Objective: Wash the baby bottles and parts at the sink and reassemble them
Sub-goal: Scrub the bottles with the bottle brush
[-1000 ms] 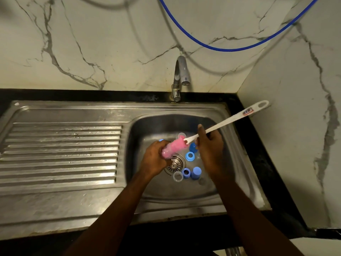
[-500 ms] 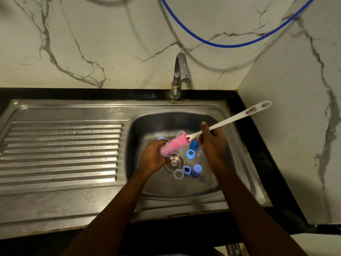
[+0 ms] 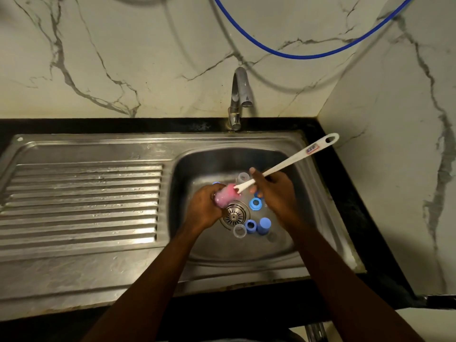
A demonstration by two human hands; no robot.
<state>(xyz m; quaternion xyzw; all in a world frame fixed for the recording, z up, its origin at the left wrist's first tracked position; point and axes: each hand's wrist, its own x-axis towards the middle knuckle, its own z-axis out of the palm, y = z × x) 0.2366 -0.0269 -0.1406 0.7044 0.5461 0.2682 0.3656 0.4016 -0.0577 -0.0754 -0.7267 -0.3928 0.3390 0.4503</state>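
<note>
Over the steel sink basin (image 3: pixel 306 233) my left hand (image 3: pixel 203 209) grips a clear baby bottle (image 3: pixel 225 199), lying tilted, with the pink head of a bottle brush inside it. My right hand (image 3: pixel 275 193) holds the white handle of the bottle brush (image 3: pixel 293 160), which slants up to the right. On the basin floor lie loose parts: a blue ring (image 3: pixel 255 203), a second blue ring (image 3: pixel 251 225), a blue cap (image 3: pixel 264 225), a clear cap (image 3: pixel 239 230) and another clear part (image 3: pixel 243 177) behind the brush.
A chrome tap (image 3: pixel 240 95) stands behind the basin, no water visible from it. The ribbed steel drainboard (image 3: pixel 81 203) fills the left. The drain strainer (image 3: pixel 234 214) sits mid-basin. A blue hose (image 3: pixel 308 54) hangs across the marble wall. A marble side wall closes the right.
The pink brush head has gone deeper into the bottle, toward my left hand. My right hand has moved slightly left along with the handle.
</note>
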